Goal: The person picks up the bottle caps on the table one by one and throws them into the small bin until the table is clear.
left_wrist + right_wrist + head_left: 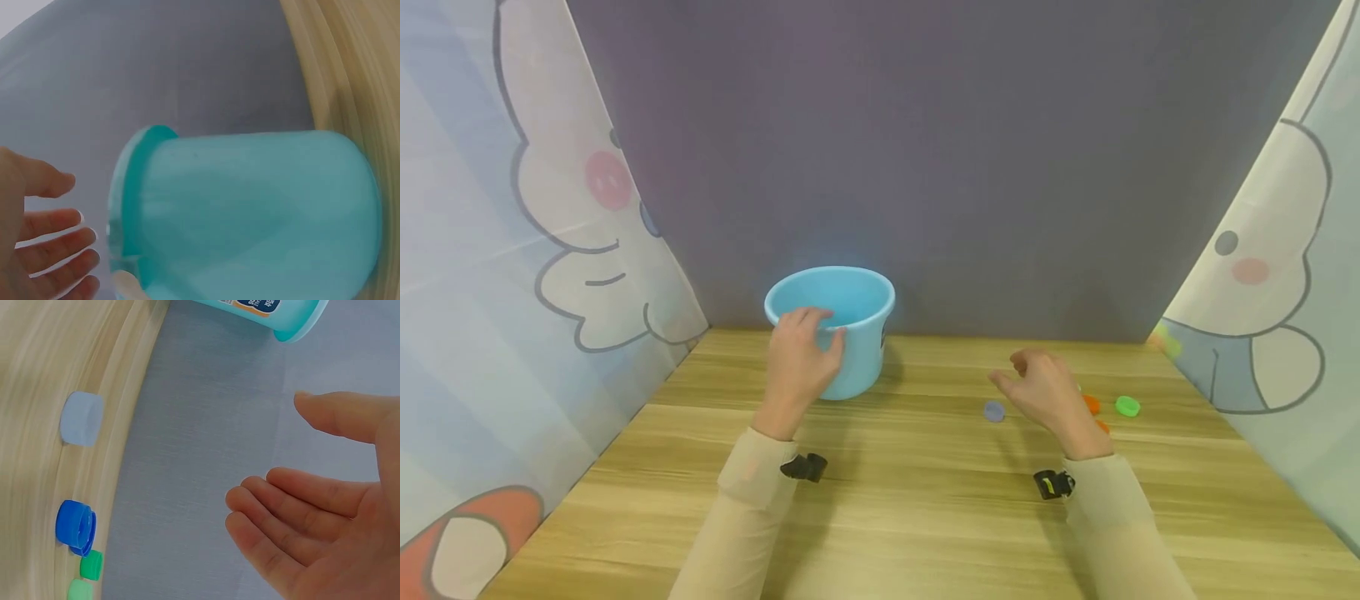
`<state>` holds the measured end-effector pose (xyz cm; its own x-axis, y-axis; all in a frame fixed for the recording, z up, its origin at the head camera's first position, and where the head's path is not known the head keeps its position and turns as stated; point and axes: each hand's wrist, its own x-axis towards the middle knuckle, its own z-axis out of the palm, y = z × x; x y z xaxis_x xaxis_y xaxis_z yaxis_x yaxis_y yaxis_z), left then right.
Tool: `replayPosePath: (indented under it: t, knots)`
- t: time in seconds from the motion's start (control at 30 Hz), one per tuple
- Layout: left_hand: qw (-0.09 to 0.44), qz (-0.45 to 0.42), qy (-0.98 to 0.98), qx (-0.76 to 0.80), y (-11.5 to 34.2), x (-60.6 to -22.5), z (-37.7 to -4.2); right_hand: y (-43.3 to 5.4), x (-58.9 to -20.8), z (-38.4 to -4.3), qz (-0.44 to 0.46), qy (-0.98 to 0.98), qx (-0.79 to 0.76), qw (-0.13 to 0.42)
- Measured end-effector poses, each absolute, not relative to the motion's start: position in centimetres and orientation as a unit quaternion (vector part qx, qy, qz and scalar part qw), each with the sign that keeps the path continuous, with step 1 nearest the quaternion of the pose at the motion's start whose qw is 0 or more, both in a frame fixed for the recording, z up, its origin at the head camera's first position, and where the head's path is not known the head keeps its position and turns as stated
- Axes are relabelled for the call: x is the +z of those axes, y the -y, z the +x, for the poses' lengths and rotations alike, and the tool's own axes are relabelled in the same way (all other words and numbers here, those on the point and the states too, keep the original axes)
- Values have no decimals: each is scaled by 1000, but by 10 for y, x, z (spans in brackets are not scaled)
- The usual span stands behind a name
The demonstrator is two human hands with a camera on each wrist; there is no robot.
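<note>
- Desk (910, 500): it carries everything; the work looks unfinished, since several caps (1102, 427) lie loose on it, which seem to be what is left to handle
- Bucket (861, 367): light blue, it stands upright towards the back of the desk, left of the caps; its floor is hidden, so I cannot tell whether any cap is inside and so how much is done
- Left hand (797, 358): at the bucket's near side, by the rim; the left wrist view shows a gap between its fingers and the rim, the thumb well apart from the other fingers, and nothing held
- Right hand (1048, 392): raised over the desk by the caps; its thumb and fingers are parted and slightly bent, holding nothing and touching no cap
- Lavender cap (994, 411): nearest the bucket in the head view; orange caps (1092, 404) lie partly behind the right hand, and a green cap (1127, 406) farther right
</note>
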<state>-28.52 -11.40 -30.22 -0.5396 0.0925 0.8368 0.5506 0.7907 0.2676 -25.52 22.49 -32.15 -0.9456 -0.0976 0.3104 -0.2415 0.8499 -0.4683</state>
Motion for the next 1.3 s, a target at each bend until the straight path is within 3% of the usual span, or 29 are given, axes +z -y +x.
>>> replayPosePath:
  t: [1.3]
  knots:
    - [417,-195,869,-183,123,-312,-294,-238,-360,-287,87,960,265,30]
